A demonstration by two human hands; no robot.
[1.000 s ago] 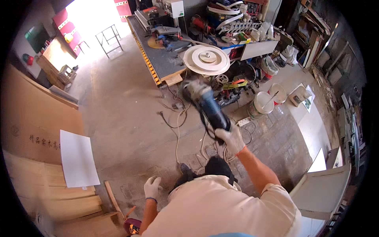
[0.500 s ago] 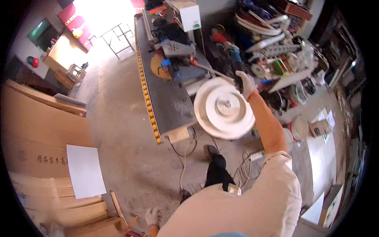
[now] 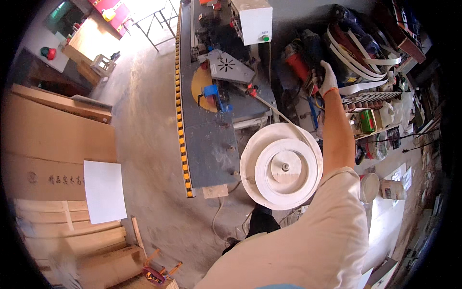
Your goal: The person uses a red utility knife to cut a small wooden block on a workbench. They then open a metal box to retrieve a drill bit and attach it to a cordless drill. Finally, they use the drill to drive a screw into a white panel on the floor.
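Note:
My right hand [image 3: 329, 82], in a white glove, reaches out beyond the reel with its fingers curled round a small dark object [image 3: 316, 77] whose kind I cannot make out. Below my forearm lies a large white reel disc [image 3: 251, 178] carrying a coil of white edge banding [image 3: 263, 174]. From that coil a pale strip [image 3: 274, 110] runs up to a red guide [image 3: 251, 90] on the dark-topped edge banding machine [image 3: 208, 159]. My left hand is out of view.
Yellow rollers [image 3: 181, 144] line the machine's left edge; a white control box [image 3: 252, 21] stands on it. Coiled banding [image 3: 358, 79] and clutter crowd the right. Cardboard [image 3: 62, 130], a white sheet [image 3: 105, 192] and an orange-armed clamp [image 3: 156, 272] are at left.
My right hand has moved farther away, past the reel, with the dark object still at its fingers. My left hand has left the view. The whole view has shifted.

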